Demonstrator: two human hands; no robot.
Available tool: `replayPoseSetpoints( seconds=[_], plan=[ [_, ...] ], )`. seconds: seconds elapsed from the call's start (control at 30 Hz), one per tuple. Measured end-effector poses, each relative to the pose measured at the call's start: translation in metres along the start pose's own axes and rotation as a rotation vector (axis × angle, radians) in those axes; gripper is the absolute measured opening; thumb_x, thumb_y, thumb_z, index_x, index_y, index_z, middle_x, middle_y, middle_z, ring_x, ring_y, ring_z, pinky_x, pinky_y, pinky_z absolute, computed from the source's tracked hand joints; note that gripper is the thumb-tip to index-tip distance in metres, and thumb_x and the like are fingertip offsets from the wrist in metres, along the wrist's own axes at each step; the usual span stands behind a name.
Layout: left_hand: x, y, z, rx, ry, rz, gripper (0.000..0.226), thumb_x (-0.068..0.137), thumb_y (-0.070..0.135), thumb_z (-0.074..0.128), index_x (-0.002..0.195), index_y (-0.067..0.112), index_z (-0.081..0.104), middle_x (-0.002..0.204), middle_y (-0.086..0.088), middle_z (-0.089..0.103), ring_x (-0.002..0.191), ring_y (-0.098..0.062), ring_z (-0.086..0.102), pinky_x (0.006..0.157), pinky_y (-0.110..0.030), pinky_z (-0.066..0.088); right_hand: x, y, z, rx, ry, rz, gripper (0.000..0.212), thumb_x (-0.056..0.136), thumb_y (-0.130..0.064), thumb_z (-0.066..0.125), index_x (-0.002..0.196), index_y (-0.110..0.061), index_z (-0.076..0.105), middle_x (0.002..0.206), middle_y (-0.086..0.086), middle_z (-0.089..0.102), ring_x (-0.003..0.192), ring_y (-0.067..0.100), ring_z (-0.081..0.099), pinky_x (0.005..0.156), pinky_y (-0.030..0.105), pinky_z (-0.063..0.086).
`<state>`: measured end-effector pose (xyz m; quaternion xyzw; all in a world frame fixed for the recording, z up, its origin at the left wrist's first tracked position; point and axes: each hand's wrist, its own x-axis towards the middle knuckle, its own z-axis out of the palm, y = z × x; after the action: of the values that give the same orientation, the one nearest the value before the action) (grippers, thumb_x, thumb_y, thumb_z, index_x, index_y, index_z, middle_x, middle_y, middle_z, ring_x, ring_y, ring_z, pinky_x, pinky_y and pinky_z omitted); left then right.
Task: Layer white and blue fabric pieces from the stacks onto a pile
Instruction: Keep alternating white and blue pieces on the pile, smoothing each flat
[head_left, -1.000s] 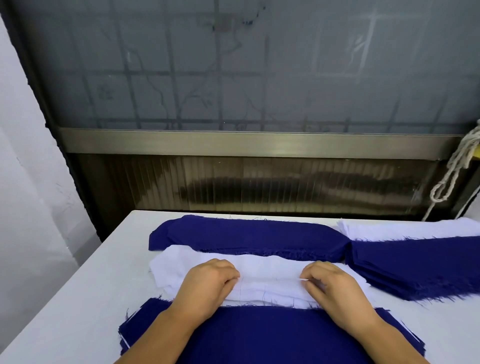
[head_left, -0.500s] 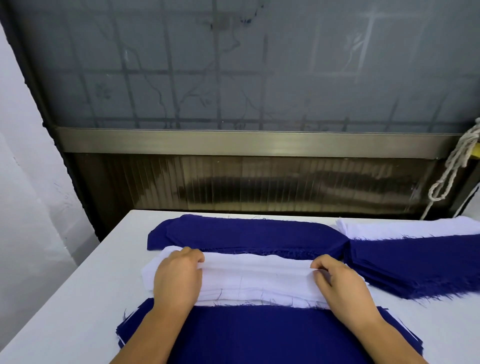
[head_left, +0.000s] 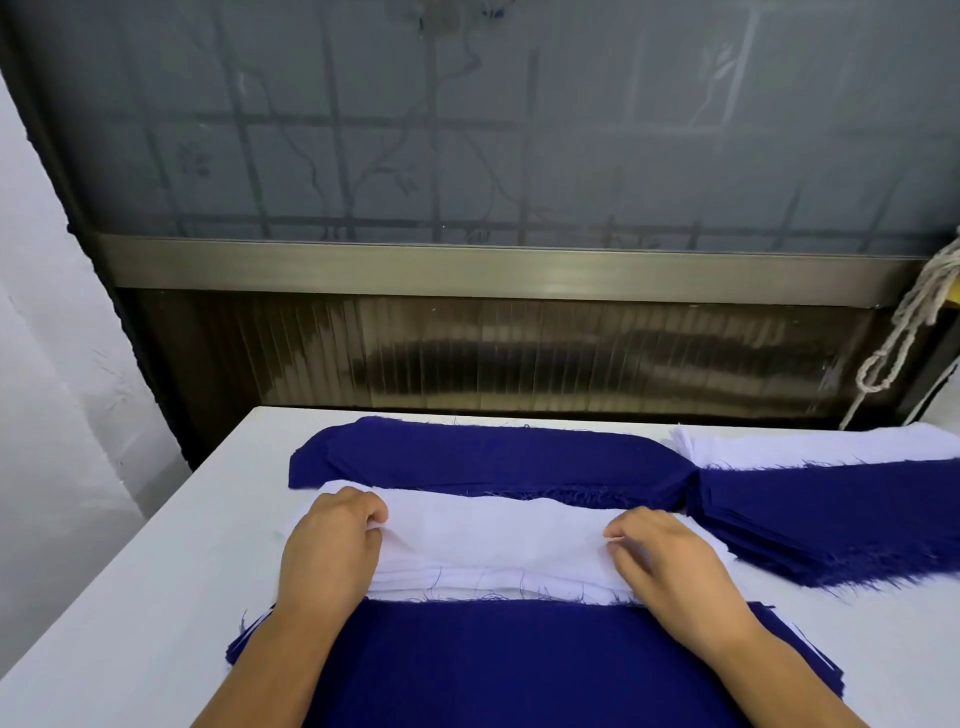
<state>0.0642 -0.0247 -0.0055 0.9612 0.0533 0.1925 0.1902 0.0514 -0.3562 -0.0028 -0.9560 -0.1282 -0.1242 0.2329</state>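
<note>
A stack of white fabric pieces (head_left: 493, 551) lies across the middle of the table. My left hand (head_left: 332, 545) curls over its left end, fingers pinching the top white piece. My right hand (head_left: 670, 561) rests on the right end, thumb and fingertips pinched at the top layer. Behind the white stack lies a stack of blue pieces (head_left: 488, 457). Nearest me is the pile, topped with blue fabric (head_left: 519, 670), its near part running out of frame between my forearms.
At the right sit another blue stack (head_left: 831, 514) with frayed edges and a white stack (head_left: 810, 447) behind it. The white table (head_left: 156, 597) has bare surface at the left. A window wall stands behind; a knotted rope (head_left: 904, 332) hangs at the far right.
My left hand slid from the stack's middle out to its left end and curled its fingers. My right hand shifted slightly right and pinches the top white layer.
</note>
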Motion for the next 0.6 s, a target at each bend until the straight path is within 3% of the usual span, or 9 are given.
replayPoseSetpoints(
  seconds=[0.17, 0.23, 0.33, 0.47, 0.6],
  plan=[
    [-0.001, 0.000, 0.000, -0.004, 0.008, 0.029, 0.025, 0.088, 0.005, 0.054, 0.100, 0.020, 0.070, 0.101, 0.011, 0.066, 0.094, -0.010, 0.054, 0.071, -0.018, 0.039, 0.003, 0.006, 0.000, 0.007, 0.161, 0.207, 0.010, 0.092, -0.016, 0.056, 0.082, -0.017, 0.055, 0.076, -0.005, 0.060, 0.073, 0.010, 0.054, 0.065, 0.032, 0.047],
    [-0.002, 0.002, 0.002, -0.001, -0.021, 0.041, 0.025, 0.090, 0.007, 0.052, 0.102, 0.022, 0.069, 0.101, 0.014, 0.064, 0.093, -0.008, 0.053, 0.070, -0.019, 0.040, 0.002, 0.007, 0.000, 0.005, 0.120, 0.227, 0.004, 0.091, -0.017, 0.056, 0.090, -0.020, 0.056, 0.084, -0.009, 0.060, 0.077, 0.010, 0.055, 0.067, 0.030, 0.046],
    [-0.003, 0.003, 0.000, -0.013, -0.018, 0.012, 0.019, 0.091, 0.009, 0.052, 0.095, 0.025, 0.063, 0.091, 0.014, 0.062, 0.084, -0.007, 0.054, 0.066, -0.021, 0.043, 0.001, 0.004, 0.001, 0.044, -0.002, 0.183, 0.028, 0.087, -0.017, 0.060, 0.106, -0.036, 0.052, 0.098, -0.018, 0.057, 0.090, 0.003, 0.054, 0.073, 0.018, 0.040],
    [-0.004, 0.001, -0.001, -0.011, -0.036, 0.008, 0.014, 0.088, 0.013, 0.056, 0.084, 0.026, 0.054, 0.078, 0.012, 0.057, 0.071, -0.008, 0.052, 0.056, -0.016, 0.036, 0.001, 0.005, 0.001, 0.056, 0.053, 0.123, 0.014, 0.090, -0.019, 0.059, 0.084, -0.031, 0.057, 0.087, -0.014, 0.062, 0.086, 0.004, 0.056, 0.073, 0.018, 0.043],
    [-0.004, 0.001, -0.010, -0.090, -0.047, 0.039, 0.016, 0.089, 0.013, 0.059, 0.083, 0.028, 0.057, 0.081, 0.015, 0.059, 0.075, -0.006, 0.055, 0.062, -0.016, 0.040, 0.002, 0.004, -0.002, 0.095, 0.078, 0.124, 0.012, 0.094, -0.021, 0.057, 0.086, -0.030, 0.057, 0.089, -0.016, 0.062, 0.087, 0.005, 0.056, 0.076, 0.023, 0.045]
  ],
)
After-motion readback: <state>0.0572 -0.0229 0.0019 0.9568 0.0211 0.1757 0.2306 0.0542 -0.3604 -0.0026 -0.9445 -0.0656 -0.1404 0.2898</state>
